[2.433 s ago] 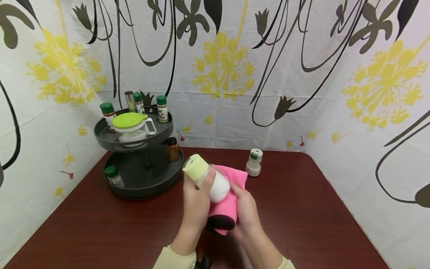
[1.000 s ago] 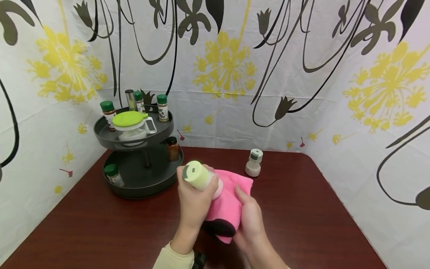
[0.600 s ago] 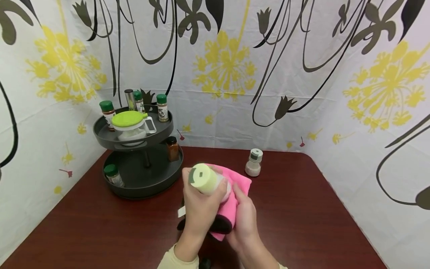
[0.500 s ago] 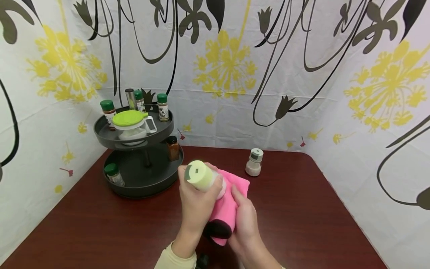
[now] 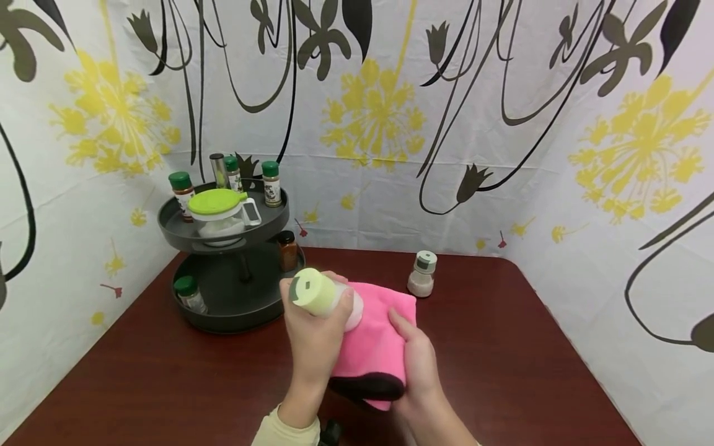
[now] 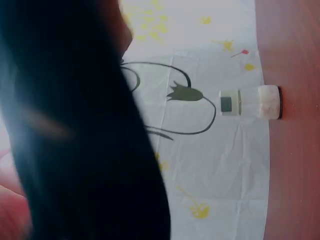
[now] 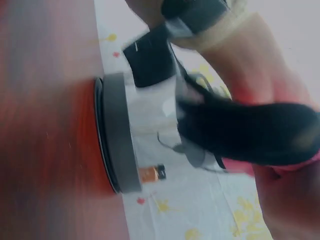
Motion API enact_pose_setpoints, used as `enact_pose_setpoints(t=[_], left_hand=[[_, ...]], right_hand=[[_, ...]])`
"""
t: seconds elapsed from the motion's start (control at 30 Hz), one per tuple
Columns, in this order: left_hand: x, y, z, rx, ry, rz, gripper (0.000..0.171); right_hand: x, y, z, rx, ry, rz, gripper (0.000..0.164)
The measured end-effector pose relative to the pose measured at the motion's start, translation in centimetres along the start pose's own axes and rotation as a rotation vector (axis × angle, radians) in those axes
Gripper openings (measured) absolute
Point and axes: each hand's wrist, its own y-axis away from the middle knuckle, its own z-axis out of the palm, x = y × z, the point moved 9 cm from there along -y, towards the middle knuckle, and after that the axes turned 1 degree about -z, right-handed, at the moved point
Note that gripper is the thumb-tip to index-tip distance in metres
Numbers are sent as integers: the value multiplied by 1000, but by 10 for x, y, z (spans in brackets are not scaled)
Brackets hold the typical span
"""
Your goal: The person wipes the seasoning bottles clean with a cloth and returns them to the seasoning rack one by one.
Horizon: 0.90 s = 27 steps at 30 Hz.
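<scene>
My left hand (image 5: 313,347) grips a seasoning shaker (image 5: 315,292) with a pale yellow-green cap and a whitish body. The shaker is tilted, cap toward the upper left, and its lower end rests against a pink cloth (image 5: 374,328) with black trim. My right hand (image 5: 422,365) holds the right side of that cloth, thumb on top; its other fingers are hidden beneath. Blurred black trim (image 7: 245,131) crosses the right wrist view, and a large dark shape covers much of the left wrist view.
A two-tier dark turntable (image 5: 234,313) stands at the left with several spice jars and a green-lidded container (image 5: 216,210). Another shaker (image 5: 421,275) with white contents stands near the back of the brown table (image 5: 502,359). Patterned fabric (image 5: 502,148) hangs behind.
The shaker moves back and forth against the cloth and is now farther left. The cloth is spread wider between my hands than half a second ago. Both hands keep their hold.
</scene>
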Motion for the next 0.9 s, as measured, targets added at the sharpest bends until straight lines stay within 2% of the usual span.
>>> enact_pose_setpoints(t=[0.13,0.33,0.4,0.53,0.63,0.77,0.9], left_hand=[[1,0,1,-9,33,-1,53],[-7,13,13,-56,-66,-65,59],[-7,14,14,-52,-86,-49,60],[-5,5,7,-10,-44,9,57],[-5,1,5,-5,-3,1,54],[-7,7,13,-60,-34,-34,57],[-4,9,13,-54,-65,14,58]], right_hand=[[-4,-1,-4,14,12,17,46],[-4,-8,8,-54,-46,-21,54],[-4,-8,7,-67,-51,-20,53],[-11,-5,-7,-12,5,0,46],[-19,-5,-13,25,28,-20,44],[-17,-8,-2,-40,-8,-34,50],[-4,-6,8,-100,5,11,54]])
